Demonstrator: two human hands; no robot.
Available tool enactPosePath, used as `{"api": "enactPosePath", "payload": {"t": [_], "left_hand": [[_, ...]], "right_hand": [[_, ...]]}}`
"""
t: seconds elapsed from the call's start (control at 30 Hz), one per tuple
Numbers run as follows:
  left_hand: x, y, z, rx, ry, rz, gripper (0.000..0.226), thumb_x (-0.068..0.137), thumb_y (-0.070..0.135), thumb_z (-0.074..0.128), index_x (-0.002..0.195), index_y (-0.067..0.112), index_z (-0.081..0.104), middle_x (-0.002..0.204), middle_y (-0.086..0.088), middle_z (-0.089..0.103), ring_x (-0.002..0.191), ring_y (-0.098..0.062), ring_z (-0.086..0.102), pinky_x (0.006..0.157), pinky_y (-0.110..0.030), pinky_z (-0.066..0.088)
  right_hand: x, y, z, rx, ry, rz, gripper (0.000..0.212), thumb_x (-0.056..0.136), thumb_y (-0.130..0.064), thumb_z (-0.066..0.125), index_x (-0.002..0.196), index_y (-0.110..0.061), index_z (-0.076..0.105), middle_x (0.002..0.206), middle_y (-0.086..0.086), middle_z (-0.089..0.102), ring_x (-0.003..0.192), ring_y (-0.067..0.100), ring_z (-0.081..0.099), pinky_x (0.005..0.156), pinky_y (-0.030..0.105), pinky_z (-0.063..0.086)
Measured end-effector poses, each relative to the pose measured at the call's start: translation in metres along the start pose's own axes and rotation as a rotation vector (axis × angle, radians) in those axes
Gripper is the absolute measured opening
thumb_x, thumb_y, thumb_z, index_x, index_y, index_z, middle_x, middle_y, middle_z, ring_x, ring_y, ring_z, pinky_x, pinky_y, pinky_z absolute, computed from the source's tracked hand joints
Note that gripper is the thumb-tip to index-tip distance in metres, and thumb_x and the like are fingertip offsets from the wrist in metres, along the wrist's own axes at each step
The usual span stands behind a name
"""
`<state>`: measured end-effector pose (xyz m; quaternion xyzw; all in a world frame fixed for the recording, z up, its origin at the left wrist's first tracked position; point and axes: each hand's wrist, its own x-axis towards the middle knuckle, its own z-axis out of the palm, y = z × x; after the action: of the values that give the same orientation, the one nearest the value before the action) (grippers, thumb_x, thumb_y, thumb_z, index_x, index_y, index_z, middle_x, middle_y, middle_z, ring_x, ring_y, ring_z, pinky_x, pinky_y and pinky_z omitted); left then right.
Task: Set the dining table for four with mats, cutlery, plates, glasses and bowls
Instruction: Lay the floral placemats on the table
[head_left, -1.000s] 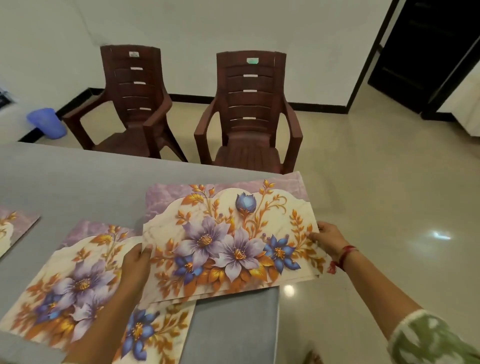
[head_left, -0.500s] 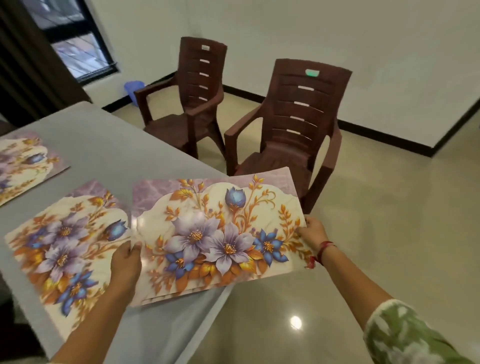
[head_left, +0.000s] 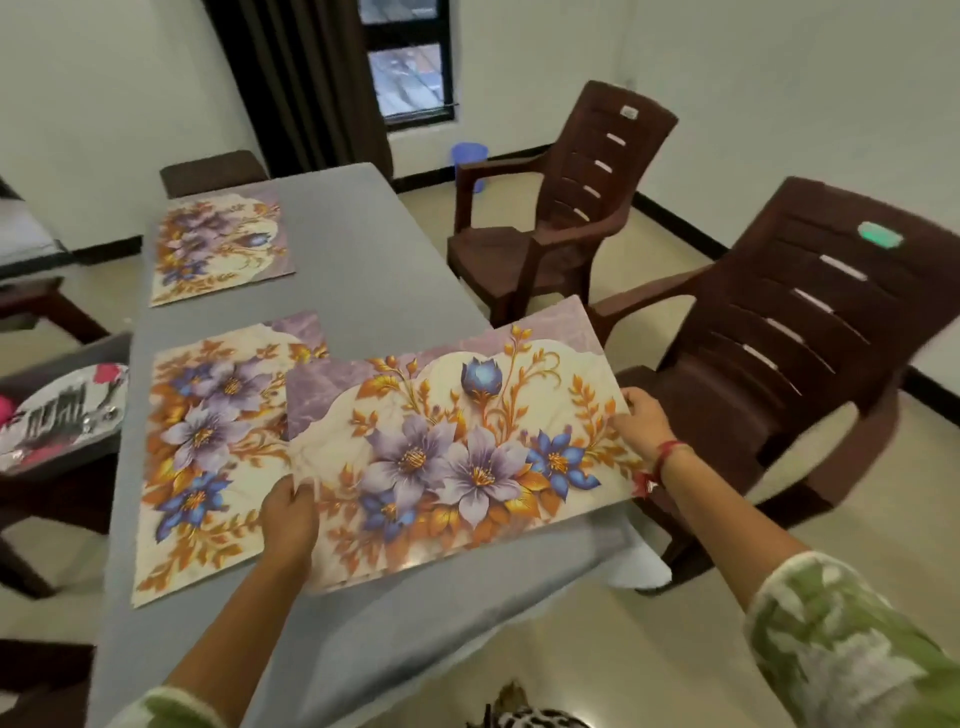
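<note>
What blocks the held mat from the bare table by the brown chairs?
Nothing visible. The held mat, in the left hand and right hand, is mostly over bare table; only its left edge overlaps the nearer laid mat.

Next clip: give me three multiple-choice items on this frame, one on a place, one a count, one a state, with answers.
1. Where is the bin? A on the table B on the floor by the window C on a shelf
2. How many mats lie unheld on the table? A one B two C four
3. The third mat is: A held by both hands B held by one hand C lying free
Answers: B, it stands on the floor near the window; B, far mat and near mat; A, left hand and right hand grip its ends.
</note>
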<state>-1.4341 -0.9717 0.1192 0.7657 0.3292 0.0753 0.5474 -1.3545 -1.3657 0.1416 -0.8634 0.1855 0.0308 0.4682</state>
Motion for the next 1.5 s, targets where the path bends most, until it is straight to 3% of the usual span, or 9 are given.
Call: {"api": "enactPosePath", "payload": {"t": [0.27,0.43,0.6,0.73,0.9,1.0,1.17,1.4,1.5], "left_hand": [[-0.033,-0.001,0.010,-0.127,-0.002,-0.120,0.032,0.091,-0.003,0.052,0.119,0.010,0.045,0.105,-0.008,0.058,0.086,-0.019,0.058,0.066,-0.028,0.049],[-0.065,-0.004,0.025,-0.076,0.153,-0.225,0.035,0.068,0.013,0.070,0.099,0.014,0.054,0.102,-0.012,0.062,0.091,-0.028,0.062,0.079,-0.042,0.053],[-0.109,0.011,0.083,-0.158,0.282,-0.379,0.045,0.067,-0.001,0.074,0.103,0.006,0.048,0.088,-0.008,0.063,0.079,-0.021,0.062,0.049,-0.014,0.050],[-0.130,0.009,0.115,-0.061,0.267,-0.447,0.069,0.040,0.029,0.083,0.101,0.007,0.059,0.088,-0.001,0.072,0.080,-0.012,0.067,0.064,-0.022,0.052],[-0.158,0.003,0.151,-0.294,0.354,-0.656,0.051,0.067,0.000,0.082,0.111,0.005,0.058,0.101,-0.012,0.070,0.088,-0.025,0.068,0.070,-0.038,0.058],[-0.168,0.006,0.175,-0.354,0.348,-0.709,0.039,0.077,0.000,0.074,0.112,0.000,0.056,0.083,-0.010,0.067,0.062,-0.015,0.066,0.053,-0.029,0.056],[-0.161,0.021,0.203,-0.222,0.417,-0.819,0.021,0.092,0.015,0.059,0.105,-0.001,0.058,0.079,-0.014,0.069,0.061,-0.018,0.069,0.065,-0.035,0.060],[-0.139,0.037,0.204,0.045,0.356,-0.969,0.034,0.092,0.022,0.060,0.123,0.011,0.053,0.092,-0.015,0.070,0.071,-0.024,0.066,0.069,-0.032,0.054],[-0.132,0.047,0.203,0.050,0.401,-1.092,0.047,0.088,0.021,0.065,0.129,0.001,0.052,0.068,-0.007,0.066,0.055,-0.017,0.063,0.051,-0.025,0.052]], "right_hand": [[0.112,-0.066,0.026,-0.212,-0.306,-0.205,0.019,0.083,0.000,0.055,0.097,-0.011,0.063,0.091,0.009,0.062,0.095,0.027,0.060,0.077,0.029,0.044],[0.184,-0.111,0.077,-0.308,-0.541,-0.428,0.022,0.084,-0.001,0.054,0.102,-0.010,0.063,0.096,0.008,0.062,0.099,0.027,0.059,0.082,0.034,0.046],[0.239,-0.142,0.120,-0.440,-0.739,-0.583,0.028,0.082,0.005,0.055,0.108,-0.003,0.063,0.094,0.007,0.059,0.093,0.023,0.056,0.077,0.025,0.040],[0.260,-0.159,0.149,-0.472,-0.799,-0.667,0.033,0.078,0.006,0.055,0.106,-0.008,0.066,0.101,0.012,0.066,0.094,0.023,0.059,0.077,0.025,0.041],[0.263,-0.181,0.178,-0.562,-0.855,-0.830,0.034,0.081,0.003,0.050,0.111,-0.007,0.063,0.110,0.018,0.064,0.104,0.034,0.057,0.088,0.035,0.044],[0.259,-0.193,0.191,-0.623,-0.887,-0.943,0.036,0.082,0.005,0.047,0.115,-0.004,0.060,0.114,0.021,0.062,0.107,0.037,0.055,0.091,0.037,0.042],[0.265,-0.223,0.219,-0.706,-0.972,-1.012,0.037,0.082,0.005,0.050,0.117,-0.003,0.059,0.115,0.022,0.061,0.108,0.037,0.054,0.091,0.036,0.042],[0.298,-0.255,0.274,-1.105,-1.253,-1.041,0.021,0.079,-0.006,0.068,0.100,-0.003,0.065,0.098,0.018,0.064,0.083,0.027,0.056,0.069,0.029,0.043],[0.306,-0.260,0.287,-1.192,-1.342,-1.016,0.017,0.079,-0.008,0.070,0.093,-0.002,0.064,0.085,0.014,0.060,0.072,0.025,0.055,0.056,0.027,0.046]]}}
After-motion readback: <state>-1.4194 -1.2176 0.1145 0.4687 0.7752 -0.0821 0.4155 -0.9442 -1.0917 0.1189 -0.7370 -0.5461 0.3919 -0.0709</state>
